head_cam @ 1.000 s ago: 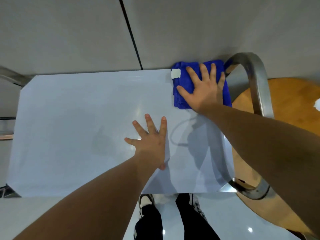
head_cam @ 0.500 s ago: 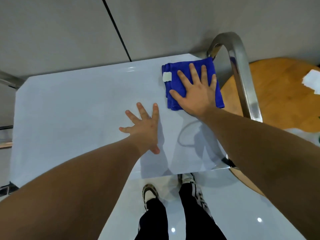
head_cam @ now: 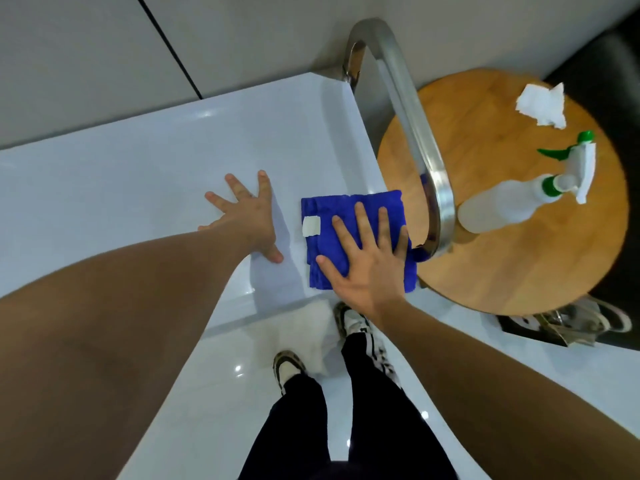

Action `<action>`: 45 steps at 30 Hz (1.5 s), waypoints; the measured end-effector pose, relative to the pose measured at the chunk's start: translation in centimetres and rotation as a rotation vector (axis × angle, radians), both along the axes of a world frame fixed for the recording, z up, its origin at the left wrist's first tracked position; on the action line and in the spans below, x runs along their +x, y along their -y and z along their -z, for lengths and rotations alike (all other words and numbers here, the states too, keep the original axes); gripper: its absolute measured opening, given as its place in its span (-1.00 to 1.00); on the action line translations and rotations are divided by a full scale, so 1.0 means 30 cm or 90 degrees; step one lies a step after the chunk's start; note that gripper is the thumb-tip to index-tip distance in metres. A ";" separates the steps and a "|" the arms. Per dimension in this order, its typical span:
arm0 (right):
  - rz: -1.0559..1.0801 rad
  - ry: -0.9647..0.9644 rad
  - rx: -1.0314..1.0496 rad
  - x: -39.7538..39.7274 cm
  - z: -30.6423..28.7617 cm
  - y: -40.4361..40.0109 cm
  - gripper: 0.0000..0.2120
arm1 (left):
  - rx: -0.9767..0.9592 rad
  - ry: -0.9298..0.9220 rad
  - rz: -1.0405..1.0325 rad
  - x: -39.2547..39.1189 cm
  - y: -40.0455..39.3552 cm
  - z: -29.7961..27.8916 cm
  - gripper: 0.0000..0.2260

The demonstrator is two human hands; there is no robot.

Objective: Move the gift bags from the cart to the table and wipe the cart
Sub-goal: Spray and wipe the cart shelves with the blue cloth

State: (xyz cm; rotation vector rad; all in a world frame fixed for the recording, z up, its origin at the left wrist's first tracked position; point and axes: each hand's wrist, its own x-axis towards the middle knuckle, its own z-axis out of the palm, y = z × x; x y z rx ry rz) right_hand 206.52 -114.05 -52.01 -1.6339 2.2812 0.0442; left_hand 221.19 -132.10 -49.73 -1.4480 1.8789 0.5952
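Note:
The cart's white top (head_cam: 138, 174) fills the left and middle of the view, and its curved steel handle (head_cam: 412, 126) rises at the right end. A folded blue cloth (head_cam: 329, 223) with a white label lies at the cart's near right corner. My right hand (head_cam: 367, 258) presses flat on the cloth with fingers spread. My left hand (head_cam: 246, 216) rests flat on the bare cart top just left of the cloth. No gift bags show on the cart.
A round wooden table (head_cam: 502, 258) stands right of the cart, bearing a spray bottle (head_cam: 519, 199) with a green nozzle and a crumpled white tissue (head_cam: 542, 105). A bag-like item (head_cam: 568, 323) lies on the floor below the table. My feet stand on glossy tiles.
My right hand has slid the blue cloth from the cart's far right corner toward the near right corner. The view has swung right, showing the wooden table.

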 end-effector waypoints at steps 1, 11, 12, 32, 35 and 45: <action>0.014 0.005 -0.019 0.023 0.001 -0.036 -0.30 | -0.003 -0.002 0.002 0.002 0.002 0.008 0.53; -0.081 -0.001 -0.031 0.237 0.038 -0.145 -0.31 | -0.032 -0.029 -0.020 0.000 -0.010 0.010 0.27; -0.080 -0.002 -0.015 0.249 0.030 -0.115 -0.31 | -0.028 -0.037 -0.009 0.007 -0.004 0.001 0.26; -0.124 -0.036 0.004 0.271 0.041 0.474 -0.19 | -0.085 -0.050 -0.153 0.330 0.202 -0.030 0.30; -0.113 -0.063 -0.012 0.270 0.050 0.585 -0.20 | -0.062 -0.051 -0.152 0.332 0.220 -0.030 0.31; -0.061 -0.079 -0.062 0.268 0.058 0.936 -0.22 | -0.012 -0.028 -0.141 0.319 0.254 -0.022 0.33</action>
